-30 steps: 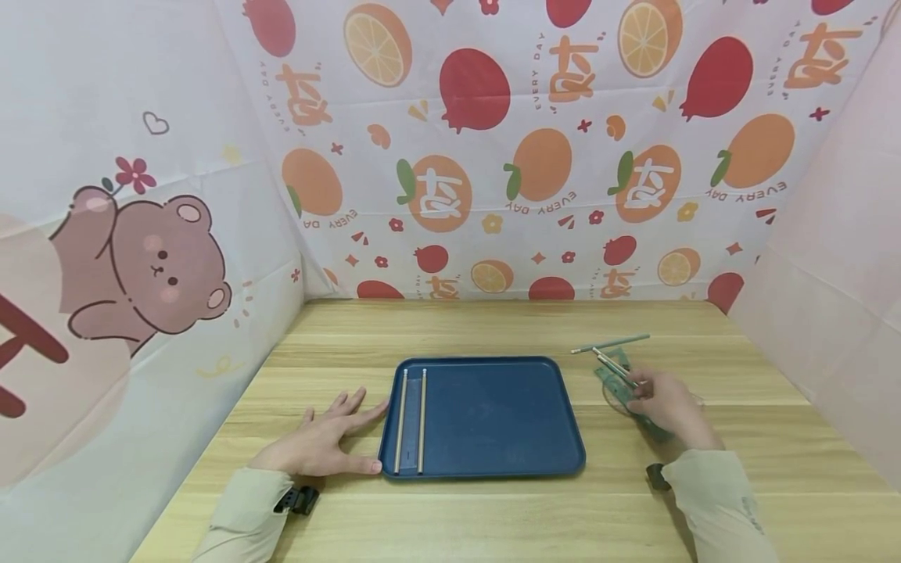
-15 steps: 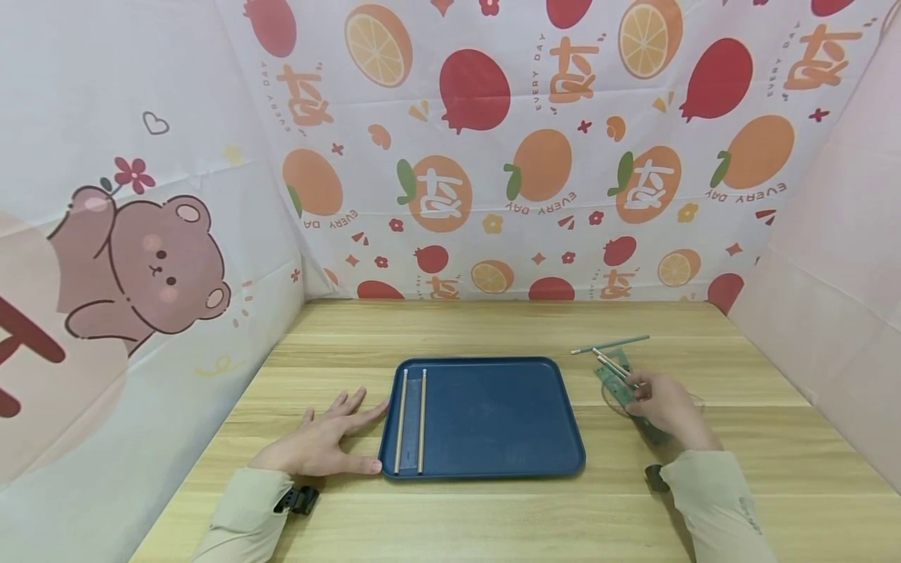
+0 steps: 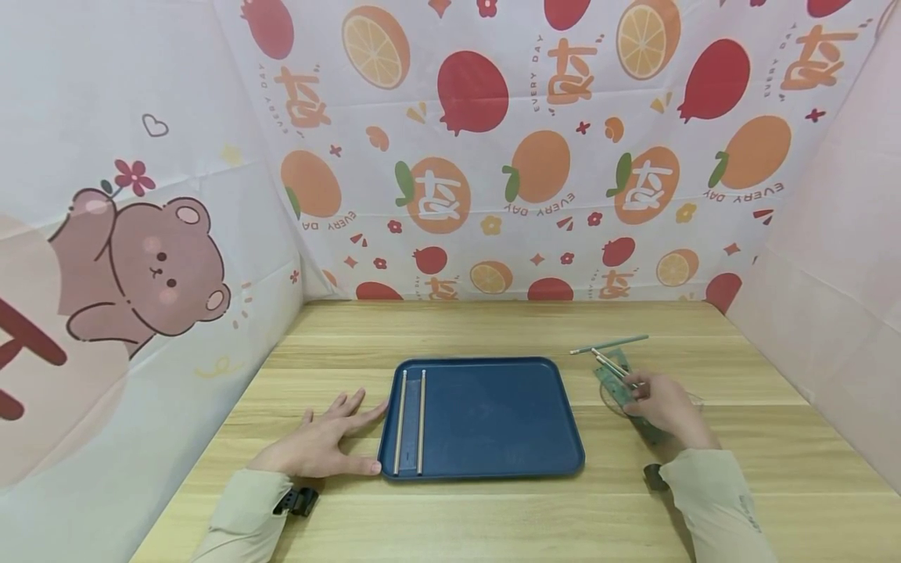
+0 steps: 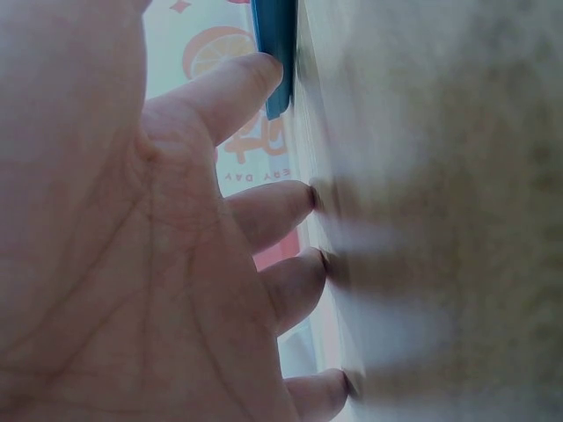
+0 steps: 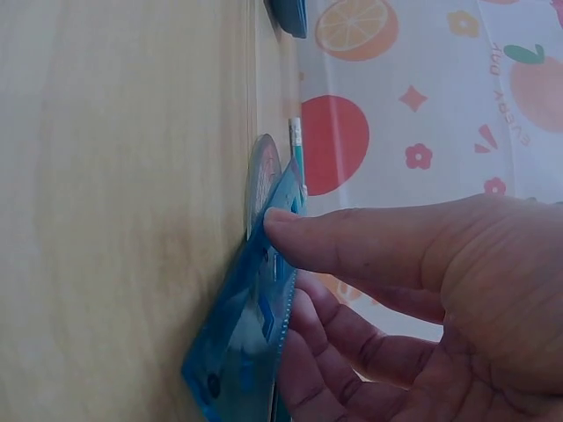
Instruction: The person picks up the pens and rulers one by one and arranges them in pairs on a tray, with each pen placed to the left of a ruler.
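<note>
My left hand [image 3: 327, 438] rests with spread fingers at the left edge of the blue tray [image 3: 500, 422], its thumb touching the rim. In the left wrist view other fingertips touch the table. Inside the tray lie two pale pencils [image 3: 421, 422] with a clear ruler-like strip [image 3: 411, 426] between them. My right hand [image 3: 665, 407] pinches a translucent teal ruler [image 5: 251, 325] with cut-outs and a toothed edge, thumb on one side and fingers on the other. Pencils [image 3: 609, 362] lie over it near the fingertips; their far ends are hidden by the hand.
Beneath the teal ruler is a clear round piece [image 5: 264, 171], mostly covered. A green pencil [image 3: 609, 345] lies behind it on the wooden table [image 3: 493, 516]. A fruit-printed cloth [image 3: 535, 219] hangs at the table's back edge, with further cloth on both sides.
</note>
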`<move>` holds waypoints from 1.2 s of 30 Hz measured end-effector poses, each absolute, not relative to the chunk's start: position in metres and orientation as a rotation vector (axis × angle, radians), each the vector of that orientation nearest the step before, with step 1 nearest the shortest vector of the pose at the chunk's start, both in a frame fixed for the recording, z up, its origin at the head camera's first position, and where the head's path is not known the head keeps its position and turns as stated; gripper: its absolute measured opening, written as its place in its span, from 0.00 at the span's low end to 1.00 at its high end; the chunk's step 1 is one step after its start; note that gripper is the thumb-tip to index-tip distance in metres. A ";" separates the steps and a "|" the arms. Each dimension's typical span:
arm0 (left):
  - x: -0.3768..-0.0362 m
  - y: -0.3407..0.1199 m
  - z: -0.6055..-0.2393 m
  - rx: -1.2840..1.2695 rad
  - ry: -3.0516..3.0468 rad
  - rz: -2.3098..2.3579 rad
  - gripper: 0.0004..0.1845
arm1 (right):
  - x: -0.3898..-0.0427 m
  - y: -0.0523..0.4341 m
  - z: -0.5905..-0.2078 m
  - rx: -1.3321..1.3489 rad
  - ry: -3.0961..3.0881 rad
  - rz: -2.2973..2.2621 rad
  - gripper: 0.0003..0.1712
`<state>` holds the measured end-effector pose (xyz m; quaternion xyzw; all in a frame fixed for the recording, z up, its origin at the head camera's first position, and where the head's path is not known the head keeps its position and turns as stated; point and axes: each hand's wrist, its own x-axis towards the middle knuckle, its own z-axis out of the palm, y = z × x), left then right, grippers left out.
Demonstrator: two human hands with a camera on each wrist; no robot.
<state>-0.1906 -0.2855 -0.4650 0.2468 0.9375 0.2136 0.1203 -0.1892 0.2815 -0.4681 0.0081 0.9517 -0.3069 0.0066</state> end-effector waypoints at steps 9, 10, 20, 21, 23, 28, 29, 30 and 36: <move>-0.191 -0.286 -0.465 0.715 2.730 0.629 0.53 | -0.191 0.284 -0.470 0.039 2.973 -0.999 0.31; -0.191 -0.286 -0.465 0.715 2.730 0.629 0.53 | -0.191 0.284 -0.470 0.039 2.974 -0.998 0.31; -0.189 -0.285 -0.464 0.701 2.723 0.626 0.53 | -0.189 0.284 -0.467 0.063 2.945 -1.007 0.32; -0.189 -0.285 -0.464 0.701 2.724 0.623 0.53 | -0.189 0.285 -0.467 0.061 2.946 -1.004 0.32; -0.190 -0.285 -0.464 0.701 2.727 0.617 0.54 | -0.189 0.285 -0.467 0.070 2.948 -1.002 0.32; -0.191 -0.285 -0.464 0.688 2.723 0.615 0.53 | -0.190 0.286 -0.467 0.075 2.941 -1.014 0.33; -0.191 -0.285 -0.464 0.686 2.722 0.616 0.53 | -0.190 0.286 -0.467 0.079 2.937 -1.021 0.33; -0.191 -0.285 -0.464 0.684 2.721 0.617 0.53 | -0.190 0.286 -0.467 0.084 2.933 -1.026 0.33; -0.190 -0.285 -0.463 0.681 2.719 0.619 0.53 | -0.189 0.284 -0.467 0.096 2.925 -1.037 0.32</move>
